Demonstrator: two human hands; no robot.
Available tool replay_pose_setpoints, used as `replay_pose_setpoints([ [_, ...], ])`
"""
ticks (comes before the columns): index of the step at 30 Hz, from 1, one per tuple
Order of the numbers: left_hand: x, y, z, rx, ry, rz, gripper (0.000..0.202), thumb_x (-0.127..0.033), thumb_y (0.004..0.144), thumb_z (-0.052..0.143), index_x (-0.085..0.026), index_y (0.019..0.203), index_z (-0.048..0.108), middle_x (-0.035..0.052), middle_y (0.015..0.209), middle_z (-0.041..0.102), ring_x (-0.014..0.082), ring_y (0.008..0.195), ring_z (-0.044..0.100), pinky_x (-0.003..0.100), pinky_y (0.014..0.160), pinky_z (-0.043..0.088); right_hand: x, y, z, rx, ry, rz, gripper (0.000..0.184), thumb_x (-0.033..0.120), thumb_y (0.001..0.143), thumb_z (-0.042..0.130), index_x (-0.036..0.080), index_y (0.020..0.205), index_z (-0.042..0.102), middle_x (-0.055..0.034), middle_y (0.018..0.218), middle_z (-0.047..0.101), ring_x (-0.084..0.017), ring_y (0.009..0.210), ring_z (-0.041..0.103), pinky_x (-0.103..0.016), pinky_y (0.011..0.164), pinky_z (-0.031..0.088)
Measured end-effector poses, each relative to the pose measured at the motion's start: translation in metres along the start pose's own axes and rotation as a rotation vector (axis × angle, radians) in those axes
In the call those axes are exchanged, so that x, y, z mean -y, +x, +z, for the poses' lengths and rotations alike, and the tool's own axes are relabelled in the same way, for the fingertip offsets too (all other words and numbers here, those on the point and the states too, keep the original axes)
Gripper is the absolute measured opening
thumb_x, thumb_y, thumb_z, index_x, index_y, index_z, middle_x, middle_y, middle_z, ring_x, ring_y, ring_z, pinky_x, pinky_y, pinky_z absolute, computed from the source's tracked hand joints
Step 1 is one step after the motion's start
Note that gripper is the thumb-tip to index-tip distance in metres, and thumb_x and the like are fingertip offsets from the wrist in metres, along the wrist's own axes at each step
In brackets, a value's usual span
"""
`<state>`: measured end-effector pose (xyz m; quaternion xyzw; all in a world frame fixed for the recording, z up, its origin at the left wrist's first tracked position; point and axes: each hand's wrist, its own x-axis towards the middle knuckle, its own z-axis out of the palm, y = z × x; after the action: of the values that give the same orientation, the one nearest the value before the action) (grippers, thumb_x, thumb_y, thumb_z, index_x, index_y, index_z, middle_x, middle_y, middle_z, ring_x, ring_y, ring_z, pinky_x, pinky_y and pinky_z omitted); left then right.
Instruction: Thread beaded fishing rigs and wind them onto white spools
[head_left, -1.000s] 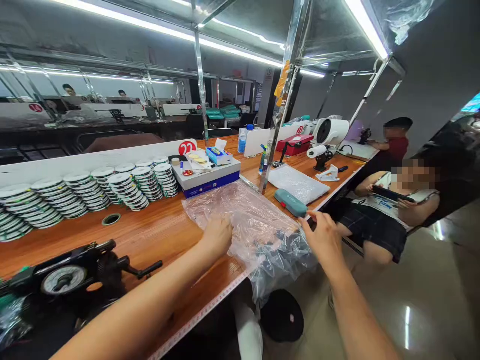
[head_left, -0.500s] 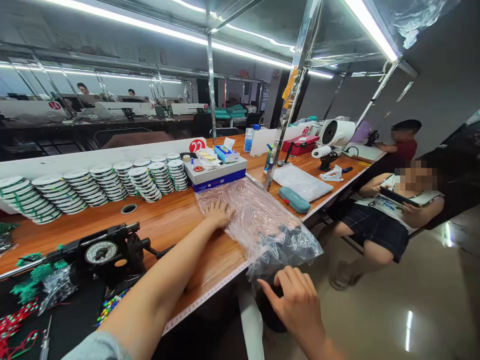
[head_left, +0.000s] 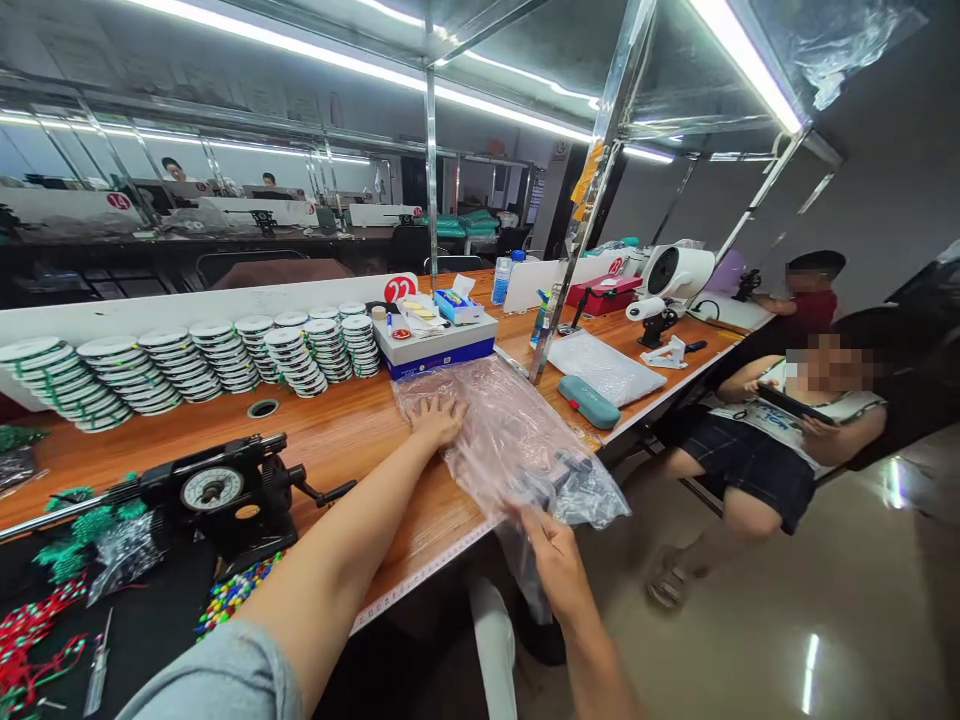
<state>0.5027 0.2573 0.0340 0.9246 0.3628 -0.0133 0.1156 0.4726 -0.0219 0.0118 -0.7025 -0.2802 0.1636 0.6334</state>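
Left grip: my left hand (head_left: pixel 439 422) lies open, fingers spread, pressing on the clear plastic bag (head_left: pixel 480 420).
Right grip: my right hand (head_left: pixel 551 560) is closed, pinching the bag's near edge.
Bag: on the wooden workbench (head_left: pixel 352 425), overhanging its edge, dark contents (head_left: pixel 562 488) bunched near my right hand.
Nearby: a teal hard case (head_left: pixel 589 402) just beside the bag, a white-and-blue box (head_left: pixel 435 358) behind it.
Farther left: stacks of white spools (head_left: pixel 300 350), a dial-faced hand-crank machine (head_left: pixel 214 490).

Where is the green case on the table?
In the head view, the green case lies on the wooden table, to the right of the clear plastic bag and just in front of the flat white packet.
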Motion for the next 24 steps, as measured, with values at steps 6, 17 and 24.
replay_pose_setpoints([
  [6, 0.003, 0.005, -0.01, 0.016, 0.0, 0.045, 0.068, -0.064, 0.093, 0.026, -0.034, 0.154, 0.035, 0.0041, 0.166, 0.021, 0.043, 0.151, 0.012, 0.067, 0.118, 0.011, 0.007, -0.044, -0.032, 0.384, 0.048, 0.19, 0.064, 0.072, 0.091, 0.049, 0.018, 0.105, 0.08, -0.0127, 0.105, 0.077, -0.033, 0.109, 0.067, -0.046, 0.104, 0.046],
  [17, -0.028, -0.093, -0.014, 0.048, 0.048, 0.23, 0.103, -0.084, 0.07, 0.056, -0.024, 0.152, 0.039, 0.0165, 0.165, 0.02, 0.0505, 0.149, 0.012, 0.074, 0.11, 0.023, -0.07, 0.077, -0.131, -0.583, -0.15, 0.308, 0.061, 0.065, 0.04, 0.081, 0.02, 0.077, 0.065, -0.0116, 0.081, 0.072, -0.036, 0.091, 0.068, -0.046, 0.082, 0.054],
  [24, -0.009, -0.095, -0.033, 0.08, 0.094, 0.348, 0.093, -0.069, 0.077, 0.066, -0.03, 0.154, 0.033, 0.0127, 0.165, 0.024, 0.0456, 0.15, 0.015, 0.069, 0.115, 0.017, -0.062, 0.104, -0.164, -0.387, 0.172, 0.274, 0.054, 0.058, 0.059, 0.082, 0.019, 0.094, 0.07, -0.0082, 0.097, 0.075, -0.023, 0.085, 0.071, -0.031, 0.068, 0.058],
])
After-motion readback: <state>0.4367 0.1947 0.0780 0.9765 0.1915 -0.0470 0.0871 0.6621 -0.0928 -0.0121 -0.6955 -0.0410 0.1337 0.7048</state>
